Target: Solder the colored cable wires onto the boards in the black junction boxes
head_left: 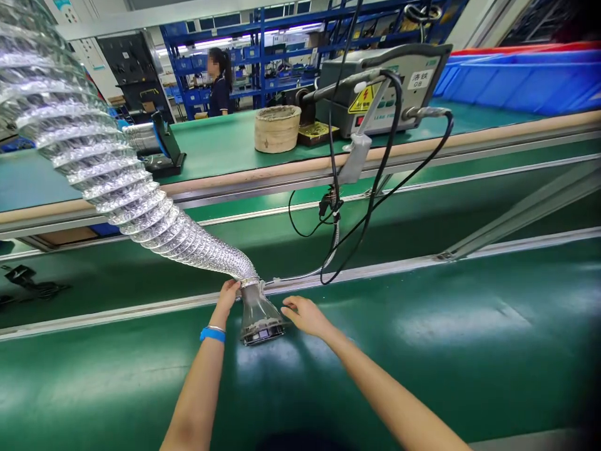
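A silvery flexible exhaust hose [183, 235] comes down from the upper left and ends in a clear, flared funnel hood [259, 311] above the green work surface. My left hand [228, 295], a blue band at its wrist, is closed on the hose end at the collar, its fingers partly hidden behind. Just right of the hood is my right hand [304, 313], holding nothing. Its fingers are slightly bent and apart, close to the flared rim; I cannot tell whether they touch it.
On the raised shelf stand a soldering station [380, 88], a round tan container [277, 128] and a solder wire reel [153, 144]. Black cables [370, 207] hang over its edge. Blue bins [526, 81] sit at right. A person [220, 81] is in the background.
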{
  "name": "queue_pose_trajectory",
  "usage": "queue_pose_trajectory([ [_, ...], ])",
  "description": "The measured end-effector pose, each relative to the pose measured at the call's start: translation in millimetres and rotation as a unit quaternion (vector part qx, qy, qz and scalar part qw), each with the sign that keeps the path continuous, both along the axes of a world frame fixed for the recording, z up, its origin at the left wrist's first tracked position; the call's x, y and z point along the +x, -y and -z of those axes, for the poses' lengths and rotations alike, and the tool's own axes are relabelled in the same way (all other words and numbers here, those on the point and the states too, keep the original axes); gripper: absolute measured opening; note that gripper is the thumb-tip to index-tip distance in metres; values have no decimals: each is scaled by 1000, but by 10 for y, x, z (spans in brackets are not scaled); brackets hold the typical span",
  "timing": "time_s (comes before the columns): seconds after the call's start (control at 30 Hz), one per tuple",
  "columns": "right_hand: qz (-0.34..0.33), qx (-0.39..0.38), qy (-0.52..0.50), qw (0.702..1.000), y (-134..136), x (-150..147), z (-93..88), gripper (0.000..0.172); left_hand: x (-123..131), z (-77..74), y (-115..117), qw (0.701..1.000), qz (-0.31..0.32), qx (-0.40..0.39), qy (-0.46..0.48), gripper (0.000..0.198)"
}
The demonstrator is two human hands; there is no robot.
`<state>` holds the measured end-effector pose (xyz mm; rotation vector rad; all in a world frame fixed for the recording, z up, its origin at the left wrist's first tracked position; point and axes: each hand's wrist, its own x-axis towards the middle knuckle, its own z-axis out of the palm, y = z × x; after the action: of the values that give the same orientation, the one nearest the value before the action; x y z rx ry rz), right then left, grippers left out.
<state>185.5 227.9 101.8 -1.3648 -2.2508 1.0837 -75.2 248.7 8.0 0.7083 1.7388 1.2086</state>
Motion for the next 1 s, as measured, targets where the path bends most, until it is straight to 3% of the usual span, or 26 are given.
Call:
queue_pose_trajectory([
  [0.1, 18, -63, -40, 997, -42, -107, 411, 23, 138, 129, 203, 1000, 12, -7, -13, 26],
  [0.23, 62, -123, -88, 987, 65, -180, 674, 26, 152, 246, 478, 998, 33, -30, -33, 28],
  [0.43, 104, -136, -118, 978, 143, -173, 796, 30, 36, 262, 441, 994, 78, -71, -24, 35],
  [0.67, 104, -171, -162, 966, 30, -228, 887, 25, -56, 149, 449, 991, 103, 49, -73, 20],
  [0.77, 78, -240, -178, 951, -120, -286, 907, 28, -165, -17, 291, 991, 91, 78, -57, 20],
  [0.9, -1, -372, -213, 904, -287, -462, 886, 28, -284, -432, -116, 988, 70, 133, -27, 27],
  [1.0, -31, -445, -254, 858, -213, -535, 881, 26, -262, -737, -217, 986, 71, 152, -25, 30],
])
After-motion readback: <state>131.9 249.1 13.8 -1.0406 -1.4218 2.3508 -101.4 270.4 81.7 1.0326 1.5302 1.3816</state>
